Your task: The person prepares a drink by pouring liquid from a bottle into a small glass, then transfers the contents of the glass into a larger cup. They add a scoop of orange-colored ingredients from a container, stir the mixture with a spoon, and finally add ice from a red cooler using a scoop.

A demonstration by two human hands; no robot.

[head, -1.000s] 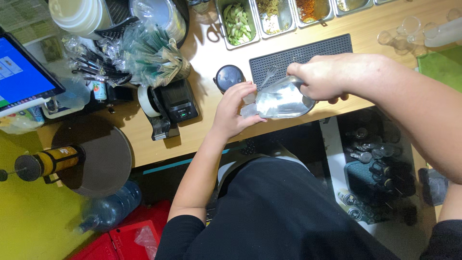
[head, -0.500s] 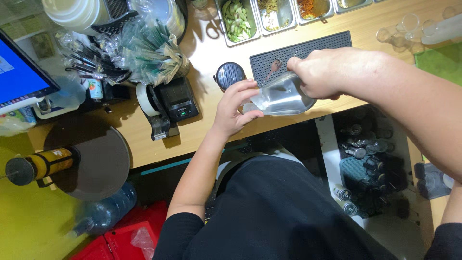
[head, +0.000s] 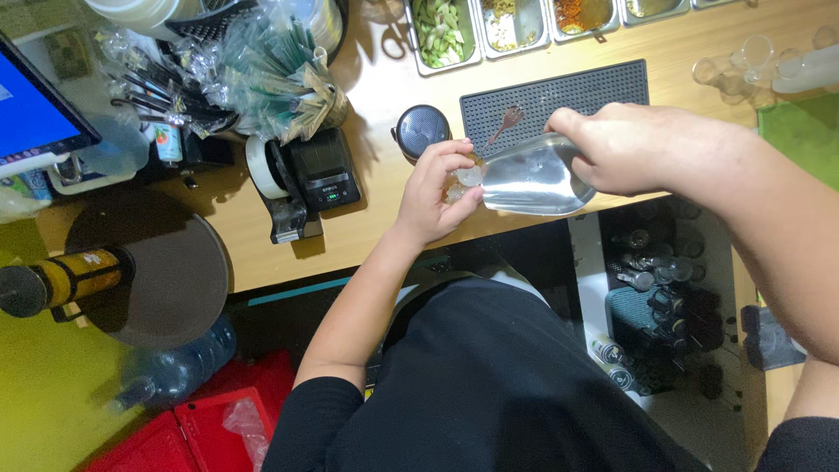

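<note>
The right hand (head: pixel 638 149) grips a metal scoop (head: pixel 533 179) tipped over the counter's (head: pixel 367 236) edge; the left hand (head: pixel 437 188) is cupped at its mouth, fingers closed on ice (head: pixel 463 177) — some out, the scoop's contents hidden.

Drinks-bar counter: garnish trays (head: pixel 516 26), black rubber bar mat (head: pixel 559 92), receipt printer (head: pixel 322 170), bundled straws (head: pixel 271 74).

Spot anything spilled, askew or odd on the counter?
Nothing looks spilled or broken. The right hand tips a metal scoop toward the left hand, which holds clear ice-like pieces at the scoop's mouth. A small spoon lies loose on the black bar mat. The left end of the wooden counter is cluttered, nothing toppled.
</note>
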